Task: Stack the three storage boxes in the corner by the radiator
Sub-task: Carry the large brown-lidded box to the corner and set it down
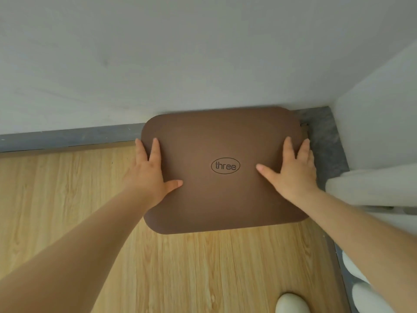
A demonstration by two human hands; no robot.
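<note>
A brown storage box (221, 199) with a rounded lid marked "three" stands in the room corner, seen from above; only its lid shows, and anything under it is hidden. My left hand (151, 170) lies flat on the lid's left edge, fingers spread, some curling over the side. My right hand (293, 168) rests flat on the lid's right part, fingers apart, thumb pointing toward the label. Neither hand closes around anything.
White walls (203, 53) meet at the corner, with a grey skirting (325, 141) along the floor. A white radiator (372, 186) runs along the right wall. The floor (67, 199) is light wood. A white shoe tip (291, 303) shows at the bottom.
</note>
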